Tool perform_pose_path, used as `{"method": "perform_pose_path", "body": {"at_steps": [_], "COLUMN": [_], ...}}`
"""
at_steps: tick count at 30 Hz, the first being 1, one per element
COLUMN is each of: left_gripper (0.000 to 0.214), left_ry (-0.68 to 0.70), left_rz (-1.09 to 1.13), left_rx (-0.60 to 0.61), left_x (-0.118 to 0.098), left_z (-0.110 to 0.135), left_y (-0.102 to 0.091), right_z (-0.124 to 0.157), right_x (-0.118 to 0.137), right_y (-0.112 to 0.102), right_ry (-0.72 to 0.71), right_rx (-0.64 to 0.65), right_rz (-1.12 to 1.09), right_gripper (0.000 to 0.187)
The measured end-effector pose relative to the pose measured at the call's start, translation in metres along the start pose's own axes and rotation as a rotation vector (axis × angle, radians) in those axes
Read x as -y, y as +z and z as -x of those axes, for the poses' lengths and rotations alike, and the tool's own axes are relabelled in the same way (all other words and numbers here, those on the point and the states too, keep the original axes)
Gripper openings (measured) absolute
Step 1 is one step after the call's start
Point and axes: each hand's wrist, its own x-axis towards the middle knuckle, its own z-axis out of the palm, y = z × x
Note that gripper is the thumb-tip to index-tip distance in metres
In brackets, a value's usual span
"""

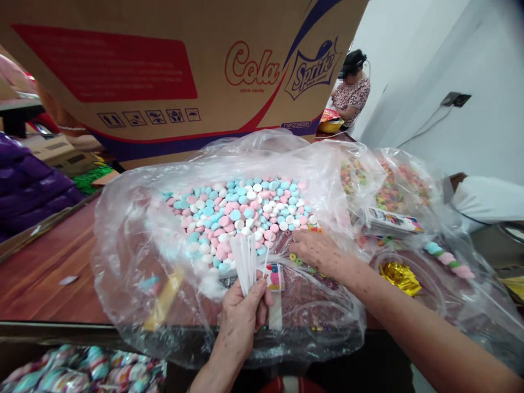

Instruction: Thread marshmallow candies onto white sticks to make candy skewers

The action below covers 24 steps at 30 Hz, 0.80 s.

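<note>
- Step in hand (a judgement): the right hand (317, 251) picks sweets out of the open bag (131, 229) while the left hand (241, 311) carries the sticks (245, 259).
- Hold the sticks fanned and upright, tips clear of the film, so that one can be singled out without loosening the rest.
- Pick with the fingertips only. A flat palm would probably scatter the candies (241, 210) or drag film over them.
- Work at the near edge of the heap, where the ring sweets (301, 261) lie close to the stick tips.
- Left hand: rises from the bottom centre, wrist straight, fingers wrapped round. Its grip is clamped on the lower ends of the sticks. A small printed packet (273, 275) sits just beside the fingers (whether it is held too cannot be told).
- Right hand: the forearm enters from the lower right, back of the hand up, fingers curled down onto the ring sweets. Whether its grip is closed on a sweet cannot be told, as the fingertips are hidden.
- Location: the candies (pink, blue, white) lie heaped inside the bag, which rests on the counter (49, 267) in front of a box (164, 71). The sticks stand at the near edge of the heap, between the two hands.
- A second bag (388, 185) of coloured sweets lies to the right, touching the first.
</note>
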Motion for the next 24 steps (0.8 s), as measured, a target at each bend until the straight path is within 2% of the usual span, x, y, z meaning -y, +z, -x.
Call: {"method": "perform_pose_path", "body": {"at_steps": [3, 8, 13, 17, 19, 24], "left_gripper": [0.035, 0.035, 0.035, 0.036, 0.036, 0.036], "left_ry": [0.001, -0.006, 0.019, 0.019, 0.018, 0.015], "left_rz": [0.011, 0.03, 0.014, 0.009, 0.015, 0.011], "left_rx": [-0.005, -0.047, -0.054, -0.062, -0.063, -0.055], "left_x": [-0.001, -0.001, -0.002, -0.001, 0.001, 0.006], "left_z": [0.0, 0.002, 0.002, 0.001, 0.0, -0.001], "left_y": [0.0, 0.001, 0.001, 0.0, -0.001, -0.003], "right_z": [0.001, -0.013, -0.045, -0.071, -0.068, -0.032], "right_x": [-0.002, 0.006, 0.031, 0.041, 0.038, 0.024], "right_y": [-0.002, -0.009, -0.02, -0.018, -0.014, -0.019], "right_ry": [-0.059, 0.087, 0.16, 0.118, 0.104, 0.053], "right_rx": [0.006, 0.1, -0.074, 0.056, 0.071, 0.052], "right_rz": [-0.01, 0.035, 0.045, 0.03, 0.025, -0.024], "right_gripper": [0.031, 0.02, 0.034, 0.021, 0.018, 0.024]}}
